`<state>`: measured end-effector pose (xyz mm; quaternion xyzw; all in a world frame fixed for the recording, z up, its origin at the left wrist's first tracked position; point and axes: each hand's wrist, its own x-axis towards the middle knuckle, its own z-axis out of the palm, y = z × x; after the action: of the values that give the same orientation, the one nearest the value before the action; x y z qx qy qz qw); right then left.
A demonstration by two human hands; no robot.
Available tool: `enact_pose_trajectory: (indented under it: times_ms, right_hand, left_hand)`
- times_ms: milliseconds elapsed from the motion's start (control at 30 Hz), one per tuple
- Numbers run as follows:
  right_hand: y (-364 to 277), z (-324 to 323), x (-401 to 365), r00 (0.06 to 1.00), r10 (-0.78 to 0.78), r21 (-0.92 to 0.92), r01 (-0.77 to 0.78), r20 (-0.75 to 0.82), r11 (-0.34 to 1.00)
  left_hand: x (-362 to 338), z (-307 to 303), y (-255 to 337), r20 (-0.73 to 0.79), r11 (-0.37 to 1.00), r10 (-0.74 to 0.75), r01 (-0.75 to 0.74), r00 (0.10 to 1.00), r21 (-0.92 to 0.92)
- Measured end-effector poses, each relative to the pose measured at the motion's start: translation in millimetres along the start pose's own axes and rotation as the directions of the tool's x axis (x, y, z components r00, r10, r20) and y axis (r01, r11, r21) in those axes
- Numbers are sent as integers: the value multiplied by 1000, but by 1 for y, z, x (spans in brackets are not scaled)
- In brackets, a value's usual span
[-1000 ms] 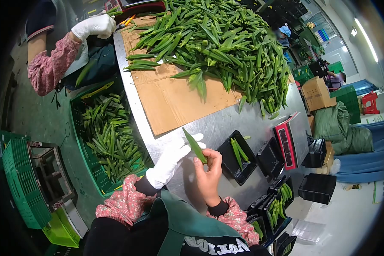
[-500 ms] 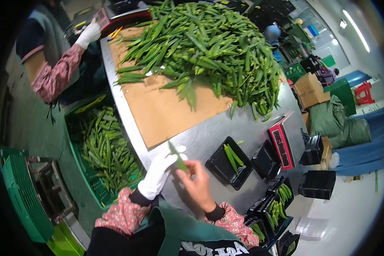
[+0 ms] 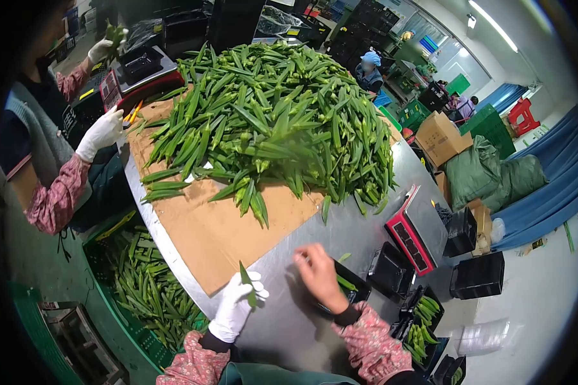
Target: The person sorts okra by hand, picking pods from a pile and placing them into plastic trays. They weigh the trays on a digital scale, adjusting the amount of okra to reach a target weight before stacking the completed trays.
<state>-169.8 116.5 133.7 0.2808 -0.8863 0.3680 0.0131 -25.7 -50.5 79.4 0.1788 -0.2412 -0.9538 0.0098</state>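
Steel worktop [image 3: 282,330] under bright light, and just inside its left edge is my gloved left hand [image 3: 236,301], fingers curled closed on one okra pod [image 3: 245,282]. Long axis: the pod points away from me, thin tip toward the worktop's far edge, leaning slightly left. So it lies left of my bare right hand [image 3: 320,276], clear of it and a touch nearer me; the left is plainly the nearer hand, having hold of it. Right hand now: half open, fingers loosely bent, nothing visible in them, and it partly covers a black tray [image 3: 361,292] with okra showing inside. Outward from there, the cardboard sheet [image 3: 218,244] has its near corner just beside my glove, the okra pile [image 3: 270,128] heaps toward the far edge, and a red scale [image 3: 411,237] stands off to the right.
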Motion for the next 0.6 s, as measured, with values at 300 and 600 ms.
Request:
enact_pose_trajectory:
  times_ms: [300,600]
  right_hand:
    - [37,25,199,932,-292,-247,237,-216,939]
    - [31,69,201,904,-428,-596,331,-24,732]
  left_hand:
    - [36,-2,-26,21,994,-3,5,1000,-108]
    - [42,-19,-16,12,997,-10,11,1000,-79]
